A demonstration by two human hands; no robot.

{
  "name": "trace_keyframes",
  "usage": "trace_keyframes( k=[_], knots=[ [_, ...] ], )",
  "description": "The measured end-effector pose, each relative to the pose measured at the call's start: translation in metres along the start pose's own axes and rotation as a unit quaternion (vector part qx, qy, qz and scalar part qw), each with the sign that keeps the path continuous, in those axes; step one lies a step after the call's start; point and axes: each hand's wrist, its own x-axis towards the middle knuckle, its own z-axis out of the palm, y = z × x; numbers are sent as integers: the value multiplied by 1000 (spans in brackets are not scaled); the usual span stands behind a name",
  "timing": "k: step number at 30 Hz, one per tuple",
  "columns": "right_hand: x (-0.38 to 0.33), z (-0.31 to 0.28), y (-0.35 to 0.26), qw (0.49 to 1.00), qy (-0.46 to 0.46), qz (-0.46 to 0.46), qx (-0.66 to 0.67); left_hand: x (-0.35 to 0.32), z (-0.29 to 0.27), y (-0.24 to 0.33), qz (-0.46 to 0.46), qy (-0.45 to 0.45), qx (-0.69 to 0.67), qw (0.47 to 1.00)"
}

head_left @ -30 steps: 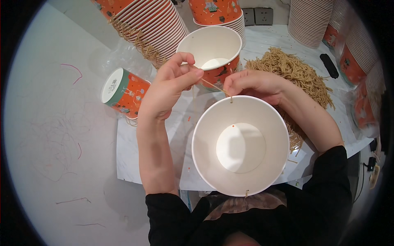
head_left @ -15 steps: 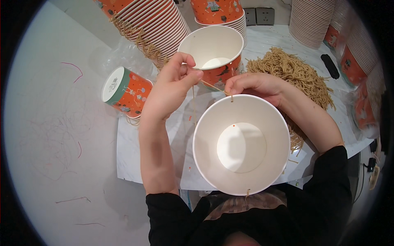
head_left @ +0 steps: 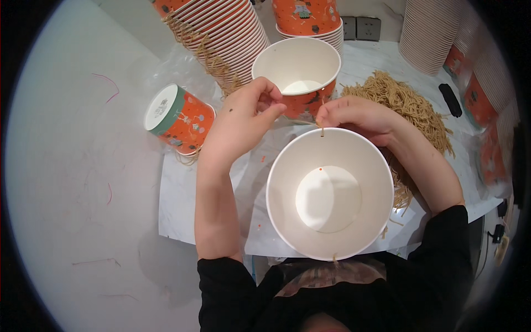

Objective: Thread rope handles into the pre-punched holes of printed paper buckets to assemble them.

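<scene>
A large white-lined paper bucket (head_left: 285,193) faces me open side up, close to my body. A tan cord (head_left: 322,131) passes through a small hole in its far rim, and a short tan end (head_left: 334,260) shows at the near rim. My right hand (head_left: 357,119) is closed at the far rim, thumb and finger pinching the cord, whose tip rises above them. To its left, just apart from the bucket, my left hand (head_left: 249,119) has its fingers curled and thumb drawn in. Whether it holds anything is hidden, and I see no cord running from it.
Another orange paper bucket (head_left: 296,58) stands upright beyond my hands. One lies tipped (head_left: 185,122) at left. Nested stacks (head_left: 238,41) with cord draped over them rise behind. A heap of tan cords (head_left: 404,105) and a black object (head_left: 450,100) are at right.
The cord stretched between my hands no longer shows. My left hand has shifted slightly right, and the right fingers now pinch a short upright cord end. The view has shifted a little.
</scene>
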Motion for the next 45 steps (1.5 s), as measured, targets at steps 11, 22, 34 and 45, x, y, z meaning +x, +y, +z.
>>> trace_keyframes(
  k=[11, 22, 34, 45],
  knots=[
    [-15, 5, -9, 970, 76, -109, -204, -75, -19, 91, 279, -379, 81, 879],
    [-62, 34, -39, 819, 175, -363, -410, -77, -8, 103, 211, -226, 94, 946],
    [-99, 41, -54, 784, 23, -397, -477, -70, -31, 93, 41, -105, -293, 949],
    [-82, 31, -58, 965, 139, -219, -30, -52, -9, 63, 56, -74, -473, 876]
  ],
)
